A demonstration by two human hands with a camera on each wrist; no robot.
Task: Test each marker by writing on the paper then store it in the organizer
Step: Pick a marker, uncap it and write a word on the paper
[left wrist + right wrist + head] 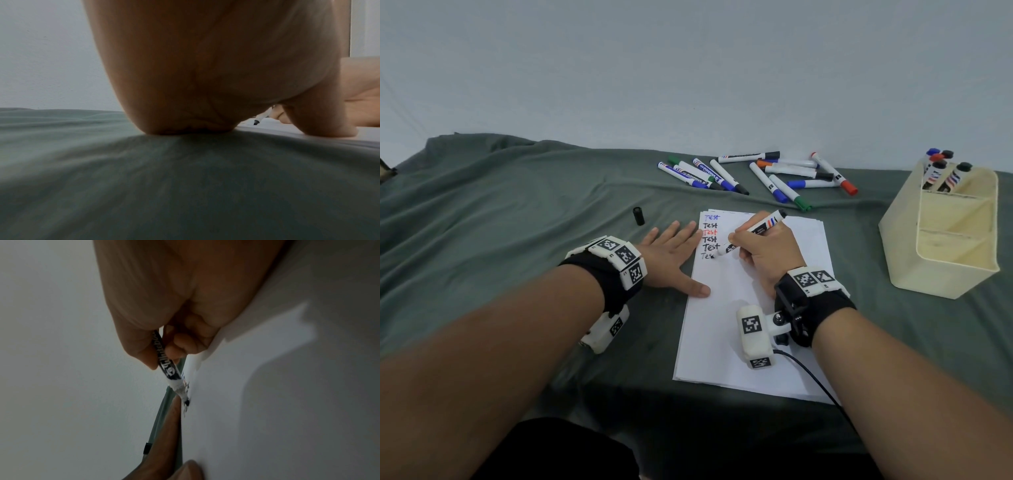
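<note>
My right hand (763, 253) grips an uncapped black marker (756, 228) in a writing hold, its tip on the white paper (739, 325) at the lowest of several "Test" lines. The right wrist view shows the marker (167, 368) with its black tip touching the paper (287, 402). My left hand (671, 253) lies flat with straight fingers, its thumb and fingertips pressing the paper's left edge. In the left wrist view the left hand (205, 73) rests on the cloth and the marker tip (256, 122) shows beyond it. The marker's black cap (639, 216) lies on the cloth left of the paper.
Several loose capped markers (756, 174) lie in a heap beyond the paper. A cream organizer (945, 240) stands at the right with several markers (941, 169) upright in its back compartment. A green cloth (517, 222) covers the surface. A black cable (811, 377) trails from my right wrist.
</note>
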